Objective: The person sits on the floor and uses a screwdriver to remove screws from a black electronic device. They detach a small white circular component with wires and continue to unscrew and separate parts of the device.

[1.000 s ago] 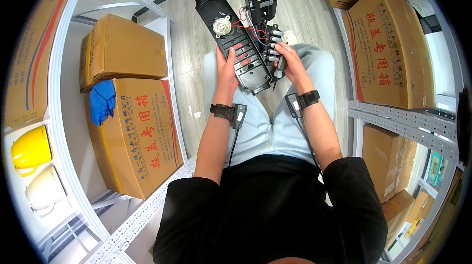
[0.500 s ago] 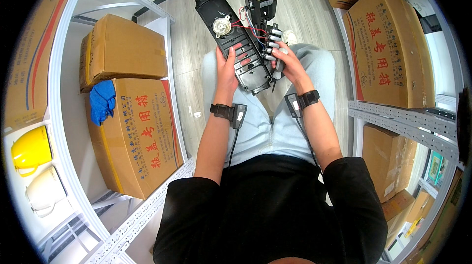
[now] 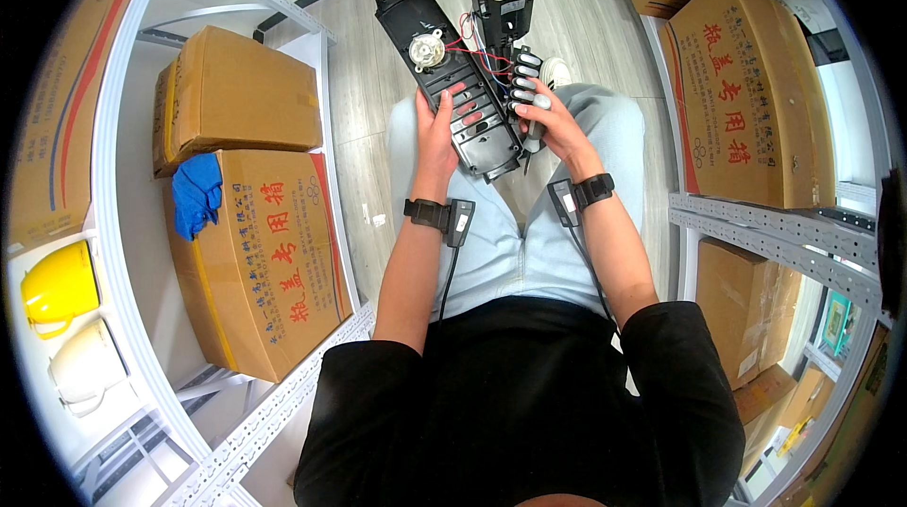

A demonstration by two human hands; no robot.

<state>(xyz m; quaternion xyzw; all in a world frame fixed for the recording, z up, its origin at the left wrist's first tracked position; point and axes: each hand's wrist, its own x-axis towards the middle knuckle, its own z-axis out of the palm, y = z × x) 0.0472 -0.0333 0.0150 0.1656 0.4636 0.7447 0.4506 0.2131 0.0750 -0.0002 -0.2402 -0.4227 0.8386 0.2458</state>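
My left hand (image 3: 436, 142) grips the near left edge of a long black plastic casing (image 3: 484, 150), fingertips showing through its slots. A round pale speaker (image 3: 427, 51) sits in its far half. Red and blue wires (image 3: 484, 55) run from it toward a second black panel (image 3: 501, 11) standing beyond. My right hand (image 3: 561, 126) is closed around a grey-handled screwdriver (image 3: 536, 127), its shaft pointing down toward my lap. The same fingers touch a black holder with several silver cylinders (image 3: 523, 78), which look like batteries, beside the casing's right edge.
Metal shelves flank me. Cardboard boxes (image 3: 269, 261) with a blue cloth (image 3: 197, 197) on them stand at left, near a yellow mug (image 3: 61, 288) and a white mug (image 3: 88, 367). More boxes (image 3: 746, 96) fill the right shelf. Cables hang from both wrist straps.
The screwdriver has shifted slightly in my right hand, its handle a little farther up. The battery-like cylinders have tilted slightly away from me. My left hand and the casing stay put.
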